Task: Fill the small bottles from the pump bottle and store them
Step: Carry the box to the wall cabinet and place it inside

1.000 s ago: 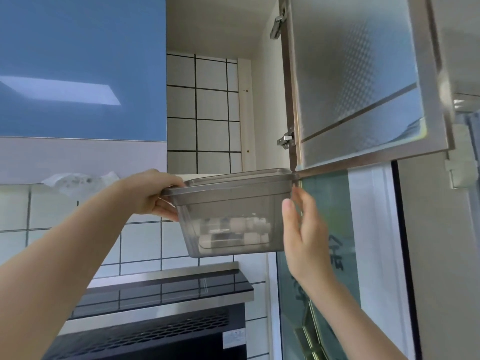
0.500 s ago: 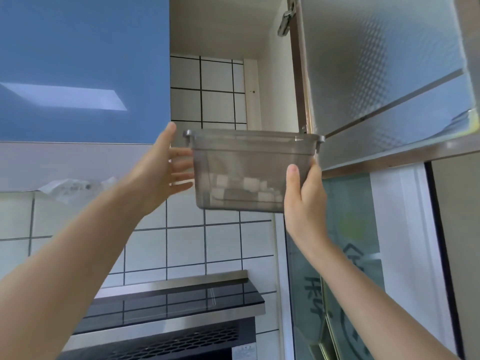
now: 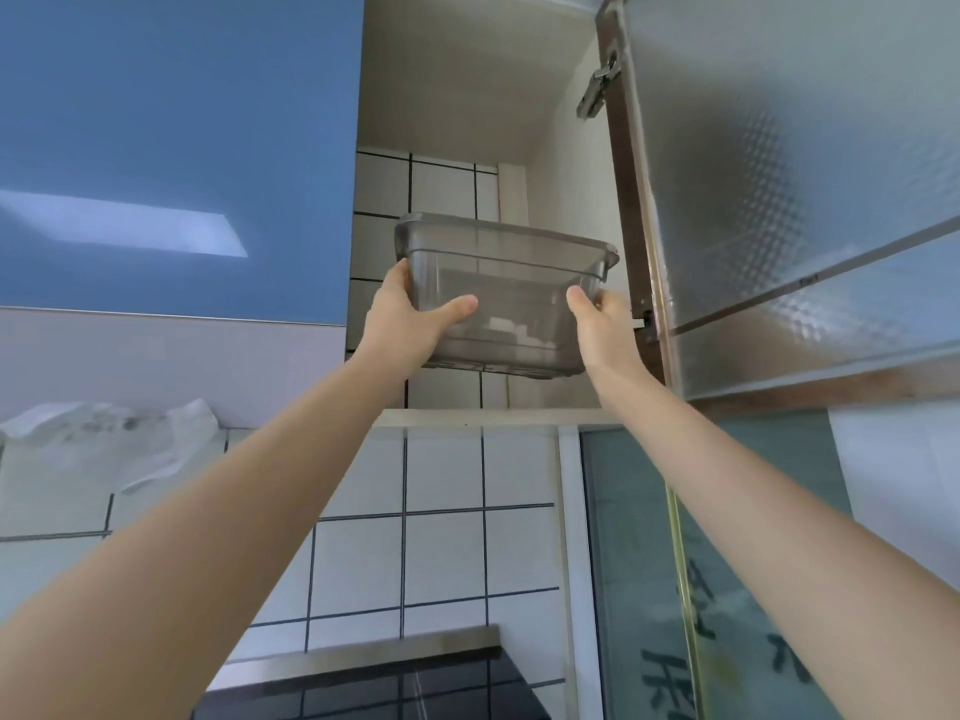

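A smoky transparent lidded box (image 3: 511,283) is held up inside the mouth of the open wall cabinet (image 3: 467,111), above its shelf edge. Pale small bottles (image 3: 506,327) show dimly through the box wall near its bottom. My left hand (image 3: 402,317) grips the box's left end, thumb across the front wall. At the box's right end my right hand (image 3: 600,327) holds it, thumb on the front. The pump bottle is not in view.
The frosted glass cabinet door (image 3: 779,189) stands swung open on the right. A blue cabinet front (image 3: 171,148) closes the left side. Below are the white tiled wall (image 3: 441,558), a black range hood (image 3: 363,683) and a glass sliding door (image 3: 727,589).
Both hands have raised the box from below the cabinet's bottom edge up and forward into the cabinet opening. The view has tilted upward.
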A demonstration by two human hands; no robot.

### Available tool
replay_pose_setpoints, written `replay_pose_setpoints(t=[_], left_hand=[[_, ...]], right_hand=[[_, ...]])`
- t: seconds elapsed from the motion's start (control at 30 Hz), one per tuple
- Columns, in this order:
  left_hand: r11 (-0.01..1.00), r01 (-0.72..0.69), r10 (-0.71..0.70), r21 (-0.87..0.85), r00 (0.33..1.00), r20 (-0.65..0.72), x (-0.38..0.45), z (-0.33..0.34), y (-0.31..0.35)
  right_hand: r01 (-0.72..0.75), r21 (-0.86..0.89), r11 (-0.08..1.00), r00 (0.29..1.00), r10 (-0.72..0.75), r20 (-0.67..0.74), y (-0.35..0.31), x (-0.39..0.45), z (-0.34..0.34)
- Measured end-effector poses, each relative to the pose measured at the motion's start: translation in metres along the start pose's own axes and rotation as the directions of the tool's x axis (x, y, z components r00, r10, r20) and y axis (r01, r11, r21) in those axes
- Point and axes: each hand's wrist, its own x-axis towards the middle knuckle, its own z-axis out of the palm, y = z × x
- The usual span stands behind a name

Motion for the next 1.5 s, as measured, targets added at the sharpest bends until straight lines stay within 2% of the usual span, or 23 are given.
replay_pose_setpoints(t=[0.17,0.33,0.5,0.77,0.9,1.07,1.27,1.37,1.5], left_hand=[[0.989,0.058,-0.057,0.135,0.998,-0.009,0.027,-0.001,-0.027],[0.95,0.142,-0.147,0.278,0.989,-0.001,0.043,0.001,-0.055],[0.934,0.144,-0.149,0.328,0.989,-0.011,0.044,0.005,-0.069],[0.897,0.134,-0.149,0.421,0.989,0.003,0.038,0.005,-0.065],[0.861,0.136,-0.131,0.49,0.99,-0.045,0.029,0.005,-0.057],[0.844,0.138,-0.093,0.519,0.989,-0.111,0.012,0.006,-0.05],[0.914,-0.003,0.117,0.406,0.96,-0.256,-0.048,0.027,-0.033],[0.946,-0.058,0.115,0.32,0.98,-0.161,-0.071,0.053,-0.027],[0.963,-0.163,0.147,0.215,0.985,0.088,-0.108,0.096,-0.011]], right_hand=[[-0.093,-0.046,0.995,0.99,0.097,0.102,0.02,0.028,0.014],[-0.126,-0.12,0.985,0.976,0.144,0.16,0.042,0.036,0.022],[-0.13,-0.169,0.977,0.958,0.168,0.232,0.059,0.039,0.021],[-0.139,-0.165,0.976,0.952,0.177,0.248,0.055,0.032,0.017],[-0.037,-0.296,0.954,0.976,0.099,0.196,0.05,0.022,0.011],[0.022,-0.371,0.928,0.988,0.037,0.151,0.031,-0.002,-0.011],[0.085,-0.346,0.934,0.996,-0.082,0.022,0.019,-0.059,-0.062],[0.06,-0.25,0.966,0.998,-0.065,-0.011,0.012,-0.089,-0.096],[0.048,-0.161,0.986,0.997,-0.056,-0.044,-0.004,-0.12,-0.139]])
